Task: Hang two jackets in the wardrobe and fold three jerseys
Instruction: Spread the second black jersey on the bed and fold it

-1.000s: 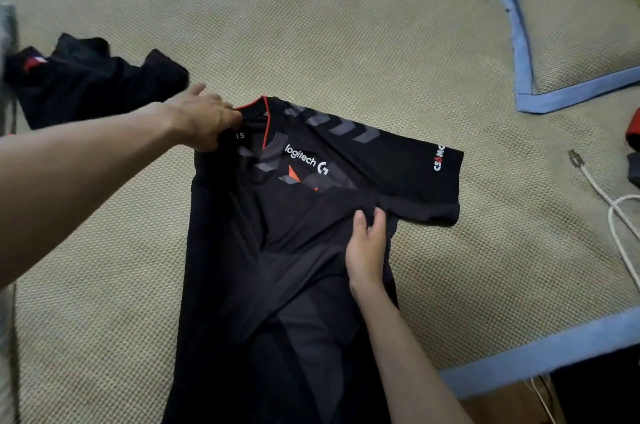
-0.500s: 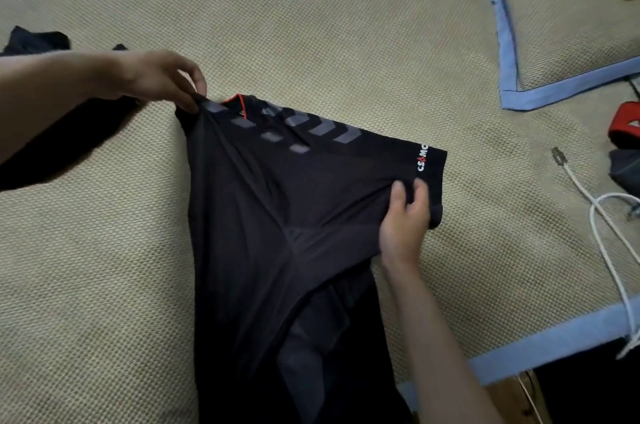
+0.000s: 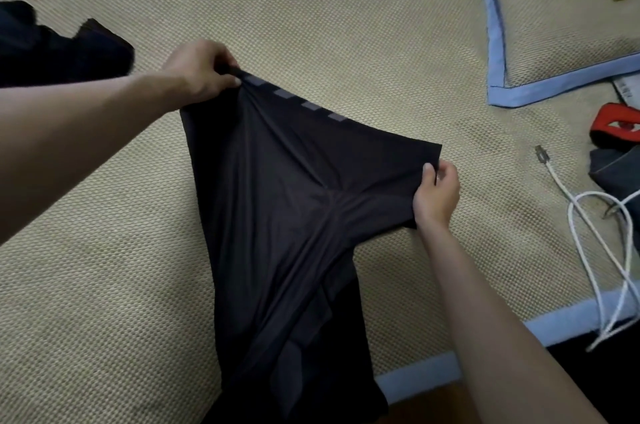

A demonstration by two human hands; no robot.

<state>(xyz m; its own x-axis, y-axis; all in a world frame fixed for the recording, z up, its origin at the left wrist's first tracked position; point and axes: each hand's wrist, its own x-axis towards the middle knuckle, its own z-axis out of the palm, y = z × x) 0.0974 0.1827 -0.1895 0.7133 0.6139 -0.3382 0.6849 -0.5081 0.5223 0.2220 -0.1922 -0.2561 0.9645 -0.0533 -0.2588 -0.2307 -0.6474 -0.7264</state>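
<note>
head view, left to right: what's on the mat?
dark clothes pile → left hand → black jersey → right hand → white cable → red item

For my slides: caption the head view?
Both hands, left and right, hold a black jersey stretched above the mat.

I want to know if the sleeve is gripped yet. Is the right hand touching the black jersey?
Touching. The head view shows the right hand pinching the sleeve edge of the black jersey, thumb on top of the cloth.
</note>
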